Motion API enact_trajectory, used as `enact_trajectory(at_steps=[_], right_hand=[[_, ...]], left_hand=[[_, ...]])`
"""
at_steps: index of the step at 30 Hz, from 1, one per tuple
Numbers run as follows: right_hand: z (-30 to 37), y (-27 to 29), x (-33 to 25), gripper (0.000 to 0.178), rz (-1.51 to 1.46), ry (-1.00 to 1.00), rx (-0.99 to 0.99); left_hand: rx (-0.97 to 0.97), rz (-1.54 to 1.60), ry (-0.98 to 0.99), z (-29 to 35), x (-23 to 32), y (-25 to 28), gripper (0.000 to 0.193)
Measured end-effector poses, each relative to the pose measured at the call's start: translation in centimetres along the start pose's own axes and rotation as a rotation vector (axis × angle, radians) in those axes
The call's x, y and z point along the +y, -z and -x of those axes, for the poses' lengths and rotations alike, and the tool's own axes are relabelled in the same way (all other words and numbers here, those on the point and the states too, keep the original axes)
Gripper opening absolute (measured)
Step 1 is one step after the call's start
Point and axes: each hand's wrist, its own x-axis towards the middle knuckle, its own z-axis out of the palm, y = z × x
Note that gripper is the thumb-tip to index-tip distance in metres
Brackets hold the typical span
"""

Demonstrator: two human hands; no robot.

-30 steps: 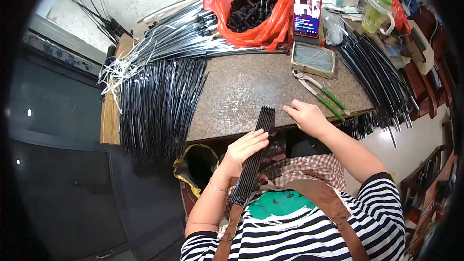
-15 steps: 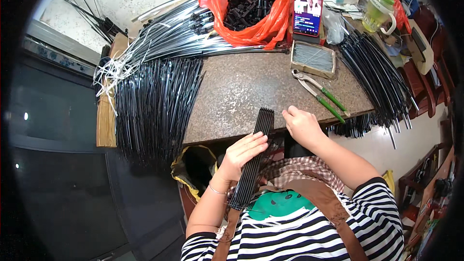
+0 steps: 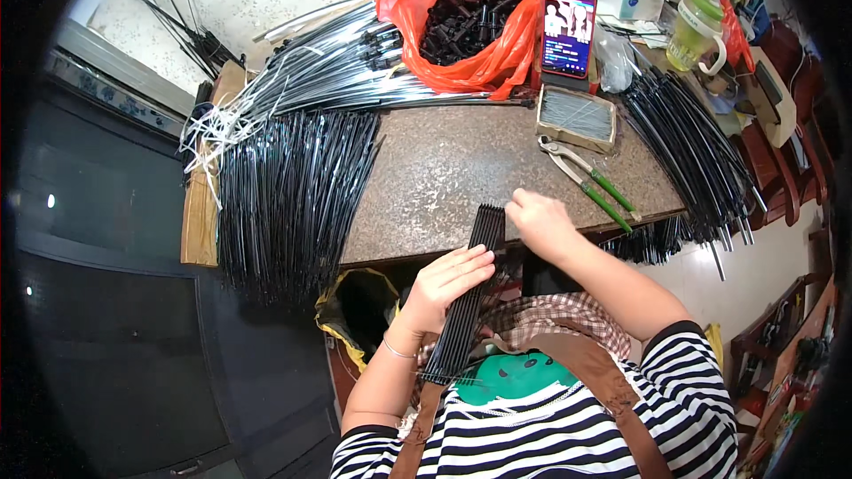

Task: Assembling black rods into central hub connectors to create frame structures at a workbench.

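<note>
My left hand point(image 3: 446, 286) lies across a flat row of slim black rods point(image 3: 461, 324) and grips it, fingers together. The row slants from my apron up to the table's front edge. At its far end my right hand point(image 3: 540, 222) is closed in a pinch, touching or almost touching the corner of the rods. A thin metal wire showed between those fingers and the rods half a second ago; now the fingers mostly hide it. Another thin wire point(image 3: 466, 380) crosses the near end of the row.
On the brown speckled table point(image 3: 426, 160) lie green-handled pliers point(image 3: 590, 184) and a box of thin metal wires point(image 3: 577, 115). Black rod bundles rest at left point(image 3: 293, 204) and right point(image 3: 692, 151). Behind are a red bag of black parts point(image 3: 390, 4), a phone point(image 3: 568, 27) and a green-lidded bottle point(image 3: 695, 31).
My right hand has moved left and slightly away from me, up against the far end of the rods. My left hand keeps its grip. The whole view has shifted slightly.
</note>
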Motion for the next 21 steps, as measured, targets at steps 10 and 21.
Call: enact_trajectory(at_steps=[10, 21], right_hand=[[2.6, 1.8, 2.9, 0.019, -0.038, 0.114, 0.063], [0.2, 1.2, 2.5, 0.01, -0.345, 0.301, -0.269]], left_hand=[[-0.079, 0.06, 0.021, -0.9, 0.9, 1.1, 0.043], [0.062, 0.675, -0.051, -3.7, 0.9, 2.2, 0.028]])
